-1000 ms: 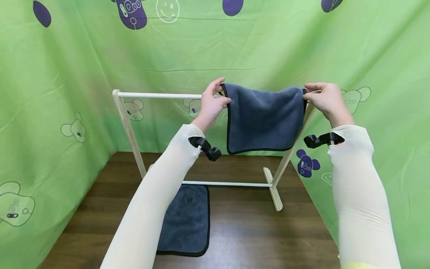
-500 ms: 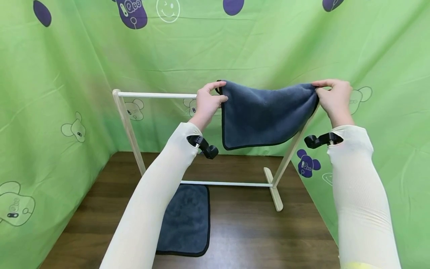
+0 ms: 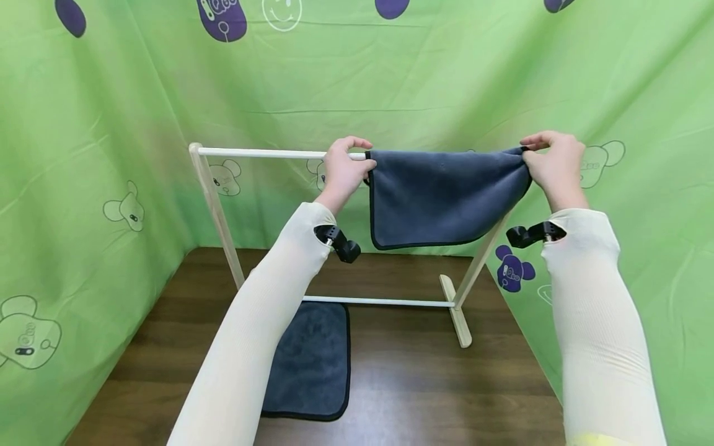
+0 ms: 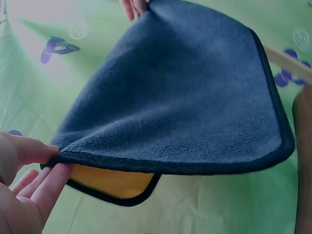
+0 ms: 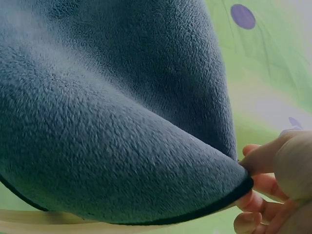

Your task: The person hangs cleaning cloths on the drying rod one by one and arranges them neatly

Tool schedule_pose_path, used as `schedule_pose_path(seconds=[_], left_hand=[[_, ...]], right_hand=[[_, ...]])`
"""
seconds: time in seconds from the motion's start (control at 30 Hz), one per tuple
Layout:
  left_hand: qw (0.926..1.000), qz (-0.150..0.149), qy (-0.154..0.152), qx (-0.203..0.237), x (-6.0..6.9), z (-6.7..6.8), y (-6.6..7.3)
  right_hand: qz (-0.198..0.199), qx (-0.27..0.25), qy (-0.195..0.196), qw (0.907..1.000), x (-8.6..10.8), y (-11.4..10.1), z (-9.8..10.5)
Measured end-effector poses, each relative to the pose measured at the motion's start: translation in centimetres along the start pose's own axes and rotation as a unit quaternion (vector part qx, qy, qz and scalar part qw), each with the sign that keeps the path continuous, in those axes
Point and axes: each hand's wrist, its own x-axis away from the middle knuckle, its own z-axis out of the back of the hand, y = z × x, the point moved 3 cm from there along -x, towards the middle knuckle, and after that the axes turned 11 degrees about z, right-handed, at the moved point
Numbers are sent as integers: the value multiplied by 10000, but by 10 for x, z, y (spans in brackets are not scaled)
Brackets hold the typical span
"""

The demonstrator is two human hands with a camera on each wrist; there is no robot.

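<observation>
A dark blue-grey towel (image 3: 440, 198) with black edging hangs folded over the top bar (image 3: 268, 153) of a rack, at its right part. My left hand (image 3: 346, 167) pinches the towel's left edge beside the bar. At the opposite edge my right hand (image 3: 555, 161) pinches the towel near the rack's right end, drawing that side out into a slant. In the left wrist view, thumb and fingers hold the black edging, and a yellow underside (image 4: 112, 183) shows below. The right wrist view has the edging between thumb and fingers, the towel sagging in a fold.
A second dark towel (image 3: 312, 365) lies flat on the wooden floor (image 3: 424, 384), partly behind the left sleeve. The rack's lower bar (image 3: 385, 301) and right foot (image 3: 456, 313) stand behind it. Green printed curtains (image 3: 435, 80) enclose the back and sides.
The towel's right edge has been drawn outward to the right, and its top has come down flat along the bar. My left hand has shifted slightly left.
</observation>
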Motion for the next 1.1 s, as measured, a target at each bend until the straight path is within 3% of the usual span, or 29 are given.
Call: schedule_pose_path(seconds=[0.13, 0.33, 0.47, 0.6, 0.73, 0.97, 1.1], left_hand=[[9996, -261, 131, 18, 1, 2, -3], [9964, -647, 77, 538, 4, 1, -16], [9909, -1001, 43, 897, 10, -4, -27], [9892, -933, -15, 1130, 17, -10, -40], [9894, -589, -174, 1315, 21, -13, -51], [9930, -223, -418, 1081, 23, -12, -60], [9936, -269, -455, 1002, 21, -10, -55]], right_hand=[[-241, -123, 207, 9994, 4, 3, 2], [-741, -480, 584, 9944, 12, 11, 3], [-775, -668, 730, 9921, 18, 15, -1], [-897, -1155, 912, 9850, 25, 18, -7], [-1048, -1939, 1094, 9693, 34, 23, -13], [-1241, -3559, 1228, 9181, 52, 35, -20], [-1085, -3926, 1158, 9059, 58, 37, -18]])
